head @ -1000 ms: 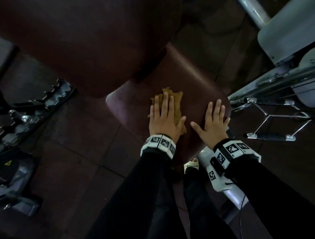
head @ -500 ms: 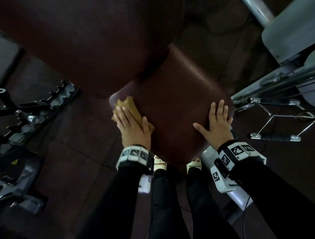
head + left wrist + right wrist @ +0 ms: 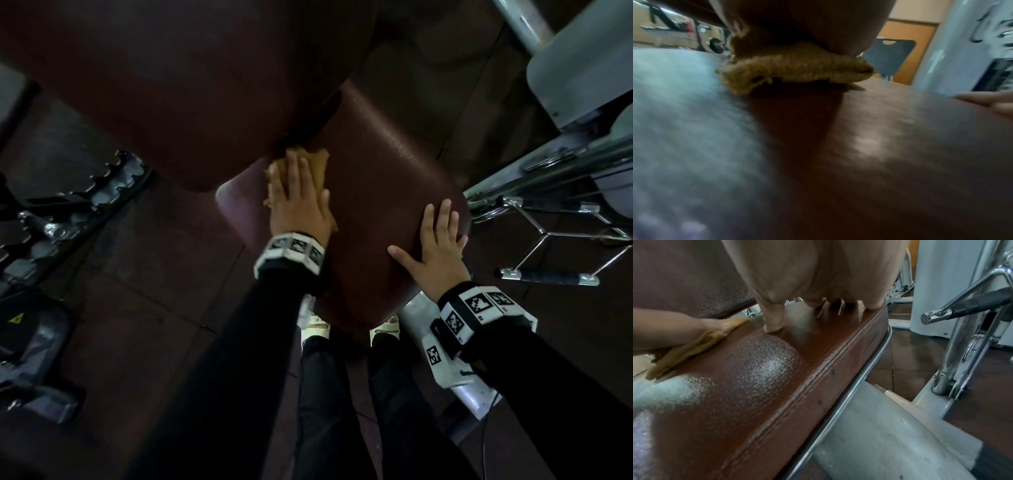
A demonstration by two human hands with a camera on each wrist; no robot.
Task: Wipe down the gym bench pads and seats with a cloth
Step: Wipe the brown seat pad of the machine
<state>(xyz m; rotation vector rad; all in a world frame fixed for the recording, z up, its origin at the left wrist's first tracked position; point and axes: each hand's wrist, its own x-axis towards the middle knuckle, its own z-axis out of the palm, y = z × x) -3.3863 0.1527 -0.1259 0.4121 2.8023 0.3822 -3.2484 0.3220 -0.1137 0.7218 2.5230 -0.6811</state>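
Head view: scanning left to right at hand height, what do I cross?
Toothed adjustment rack → cloth under the left hand → bare seat pad → right hand flat on the pad's edge → chrome cable handle.

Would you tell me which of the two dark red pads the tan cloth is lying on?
The lower seat pad, where both hands rest; the tan cloth under the left hand lies beside the gap below the larger back pad.
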